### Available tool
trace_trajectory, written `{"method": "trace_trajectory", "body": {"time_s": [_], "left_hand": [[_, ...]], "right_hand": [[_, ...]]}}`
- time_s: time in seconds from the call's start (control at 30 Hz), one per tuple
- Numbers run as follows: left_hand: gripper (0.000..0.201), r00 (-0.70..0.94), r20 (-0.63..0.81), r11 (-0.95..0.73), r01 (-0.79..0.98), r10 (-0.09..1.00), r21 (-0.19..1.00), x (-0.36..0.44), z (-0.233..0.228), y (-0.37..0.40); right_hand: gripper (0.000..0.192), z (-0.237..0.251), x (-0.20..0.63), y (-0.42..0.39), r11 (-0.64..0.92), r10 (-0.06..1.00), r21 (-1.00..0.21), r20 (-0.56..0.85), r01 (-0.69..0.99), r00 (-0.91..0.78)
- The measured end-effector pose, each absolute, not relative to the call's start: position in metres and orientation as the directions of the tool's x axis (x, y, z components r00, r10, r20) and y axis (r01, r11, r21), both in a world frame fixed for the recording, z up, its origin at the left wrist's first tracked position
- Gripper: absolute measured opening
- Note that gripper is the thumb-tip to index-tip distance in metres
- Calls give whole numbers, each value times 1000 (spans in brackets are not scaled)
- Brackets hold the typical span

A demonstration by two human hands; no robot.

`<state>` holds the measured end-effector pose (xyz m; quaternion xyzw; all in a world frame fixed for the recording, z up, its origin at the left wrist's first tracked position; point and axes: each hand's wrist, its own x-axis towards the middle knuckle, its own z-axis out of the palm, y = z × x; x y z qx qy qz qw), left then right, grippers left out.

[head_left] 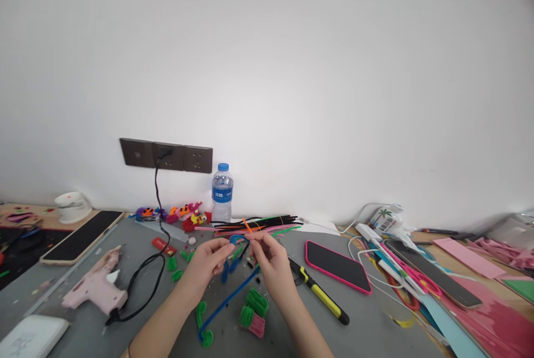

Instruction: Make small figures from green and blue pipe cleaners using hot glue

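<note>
One blue pipe cleaner (237, 238) is being pinched between the left hand (208, 263) and the right hand (269, 258) above the grey mat (367, 336), the room around them being bounded leftward by one glue gun (95, 288), rightward by one cutter (323, 294) and one pink-edged phone (337, 266).

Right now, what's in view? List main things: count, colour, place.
Blue stems: several, blue, centre.
Stem bundle: 1, multicoloured, centre back.
Curled pieces: several, mostly green, centre front.
Glue gun: 1, pink, left.
Cutter: 1, yellow and black, right.
Phones: at least 2, pink-edged right, pale-edged left.
Bottle: 1, clear, back.
Figures: several, multicoloured, back left.
Socket panels: 3, dark, wall.
Box: 1, white, front left.
Mat: 1, grey, underneath.
Sheets: several, multicoloured, far right.
Left hand: 1, centre, pinching blue stem.
Right hand: 1, centre, likewise.
</note>
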<state>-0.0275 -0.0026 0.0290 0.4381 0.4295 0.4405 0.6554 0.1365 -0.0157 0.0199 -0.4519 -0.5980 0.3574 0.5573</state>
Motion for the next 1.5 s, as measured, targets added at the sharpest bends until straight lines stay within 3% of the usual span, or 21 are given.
{"method": "trace_trajectory", "body": {"time_s": [0.33, 0.8, 1.23, 1.5], "left_hand": [[37, 251, -153, 224, -285, 956, 932, -28, 26, -3], [39, 126, -85, 132, -427, 988, 895, -25, 25, -3], [38, 119, -102, 146, -452, 988, 880, -24, 20, -2], [40, 138, -102, 155, -460, 985, 874, -22, 22, -3]], "right_hand": [[26, 20, 135, -16, 336, 940, -925, 342, 177, 0], [18, 21, 120, -23, 340, 939, -934, 332, 112, -85], [8, 19, 108, -28, 319, 940, -947, 311, 33, -140], [7, 13, 109, -29, 372, 923, -921, 354, 114, -152]]}}
